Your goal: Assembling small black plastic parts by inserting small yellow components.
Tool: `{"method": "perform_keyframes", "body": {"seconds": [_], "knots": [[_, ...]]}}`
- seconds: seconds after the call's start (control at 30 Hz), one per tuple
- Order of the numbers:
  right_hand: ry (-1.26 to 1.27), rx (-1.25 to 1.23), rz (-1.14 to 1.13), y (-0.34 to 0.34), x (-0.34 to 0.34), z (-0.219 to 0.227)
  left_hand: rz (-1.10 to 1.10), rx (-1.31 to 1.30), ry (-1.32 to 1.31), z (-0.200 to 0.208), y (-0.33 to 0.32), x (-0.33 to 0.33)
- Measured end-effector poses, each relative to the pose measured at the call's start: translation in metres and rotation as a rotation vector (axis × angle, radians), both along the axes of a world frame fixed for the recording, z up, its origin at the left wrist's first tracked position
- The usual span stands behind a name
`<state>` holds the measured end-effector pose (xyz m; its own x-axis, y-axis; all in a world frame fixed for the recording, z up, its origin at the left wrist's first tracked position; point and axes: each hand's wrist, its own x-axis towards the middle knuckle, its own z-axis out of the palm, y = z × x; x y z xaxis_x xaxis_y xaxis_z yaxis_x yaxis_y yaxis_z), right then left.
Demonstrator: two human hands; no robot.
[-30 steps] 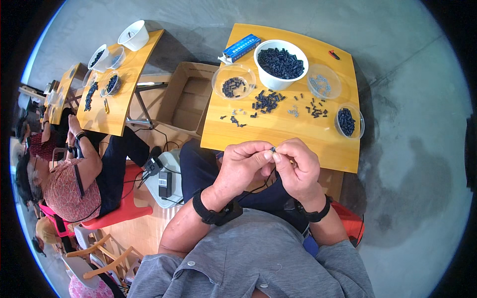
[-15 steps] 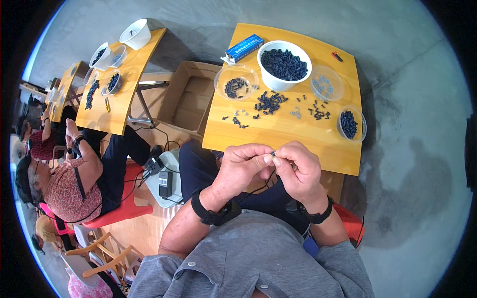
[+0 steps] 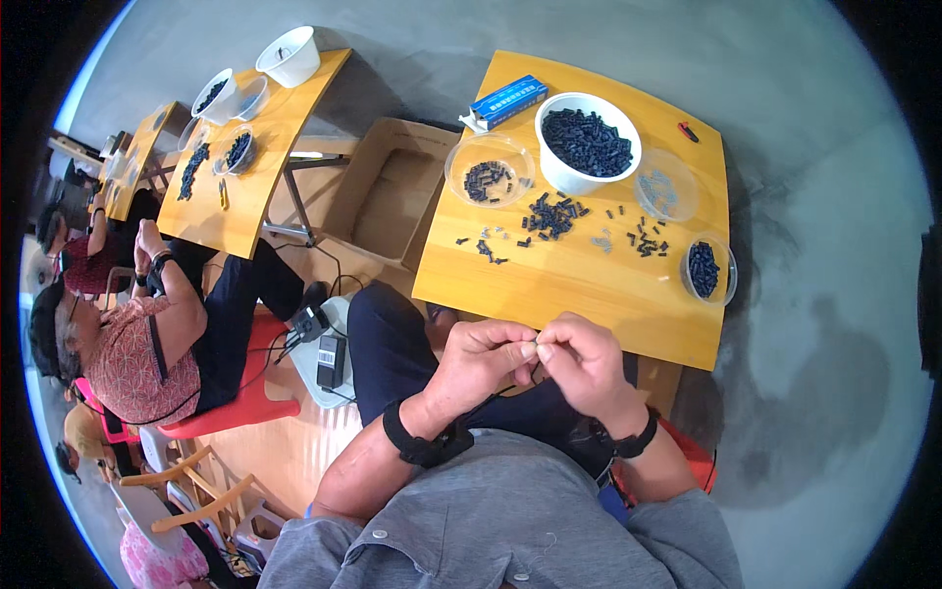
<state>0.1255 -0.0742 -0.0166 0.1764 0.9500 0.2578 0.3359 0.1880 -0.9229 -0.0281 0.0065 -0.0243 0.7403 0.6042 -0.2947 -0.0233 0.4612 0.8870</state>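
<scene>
My left hand (image 3: pixel 479 359) and my right hand (image 3: pixel 586 361) meet in front of the table's near edge, above my lap. Both are closed in a pinch, thumb tips together, on a small black piece (image 3: pixel 536 340), mostly hidden by the fingers. On the wooden table (image 3: pixel 549 294) beyond lie a loose pile of short black cylindrical pieces (image 3: pixel 552 218), a smaller scatter of them (image 3: pixel 648 239) at the right, and a few tiny silvery pieces (image 3: pixel 601 241). A white bucket (image 3: pixel 579 181) full of black pieces stands behind the pile.
Clear bowls flank the bucket: the left one (image 3: pixel 455 162) holds black pieces, the right one (image 3: pixel 693 201) silvery ones. A clear tub (image 3: pixel 731 283) of black pieces sits by the right edge. Also there: a blue box (image 3: pixel 508 102), a red-black tool (image 3: pixel 689 132). Left: cardboard box (image 3: pixel 358 221), seated co-worker (image 3: pixel 147 378).
The view has shifted, so the table appears lower and farther right. My hands stay pinched together, now lower against the table edge, and the small black piece shows less between the fingertips.
</scene>
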Motion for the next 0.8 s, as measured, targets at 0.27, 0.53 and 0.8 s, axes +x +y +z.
{"method": "perform_keyframes", "body": {"seconds": [0.27, 0.53, 0.8], "knots": [[-0.217, -0.231, -0.314, 0.065, 0.048, -0.101, -0.038, -0.038, -0.044, -0.006, -0.002, -0.007], [-0.313, -0.242, -0.335, 0.096, 0.044, -0.123, 0.031, -0.051, -0.021, -0.011, 0.002, -0.017], [-0.485, -0.273, -0.383, 0.107, 0.035, -0.118, 0.063, -0.008, -0.069, -0.012, 0.01, -0.018]]}}
